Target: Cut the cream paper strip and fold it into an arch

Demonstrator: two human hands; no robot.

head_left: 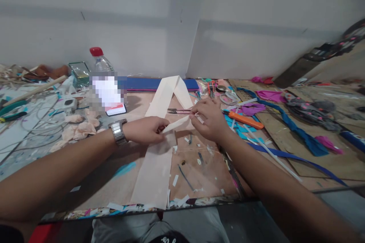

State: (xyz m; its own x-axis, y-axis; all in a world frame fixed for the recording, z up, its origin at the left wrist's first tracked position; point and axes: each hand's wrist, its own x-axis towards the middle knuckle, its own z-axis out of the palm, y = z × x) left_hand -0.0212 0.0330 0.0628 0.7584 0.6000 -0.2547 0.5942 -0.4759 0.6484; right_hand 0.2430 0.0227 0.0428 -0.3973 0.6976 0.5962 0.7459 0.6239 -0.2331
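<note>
A long cream strip (pixel 155 159) runs from the table's front edge up to a fold near the blue flat stack. Its narrow end stretches between my hands. My left hand (pixel 146 130), with a metal watch at the wrist, pinches one side of this end, fingers closed. Over to the right, my right hand (pixel 209 119) pinches the other side between thumb and fingers. Small thread snips (pixel 181 111) lie just behind the strip, their tips pointing left and their rear part hidden by my right hand.
A lit phone (pixel 110 97) leans before a red-capped bottle (pixel 99 59) at the back left. Peach fabric pieces (pixel 76 131) lie left. An orange cutter (pixel 245 120), blue ribbon (pixel 296 157) and dark decorated pieces (pixel 308 112) lie right. Paper scraps litter the table (pixel 196 171).
</note>
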